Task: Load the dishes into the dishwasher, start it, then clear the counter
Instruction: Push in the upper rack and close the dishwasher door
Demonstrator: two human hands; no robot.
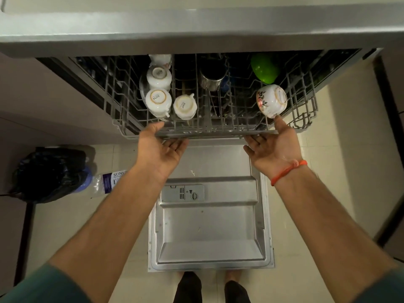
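The dishwasher's grey wire upper rack (205, 134) is pulled out under the counter edge (196, 25). My left hand (159, 147) and my right hand (275, 147) both hold its front rail, thumbs on top and fingers underneath. Upside-down white cups (158, 98) stand at the rack's left. A floral white bowl (271, 101) lies tilted at the right, just above my right thumb. Behind it sits a green bowl (264, 67), and a steel tumbler (212, 77) stands mid-rack.
The steel dishwasher door (209, 226) lies open flat below the rack, with its detergent dispenser (183, 192) facing up. My feet (188, 287) are at its front edge. A bin with a black bag (50, 173) and a plastic packet (109, 180) sit on the floor to the left.
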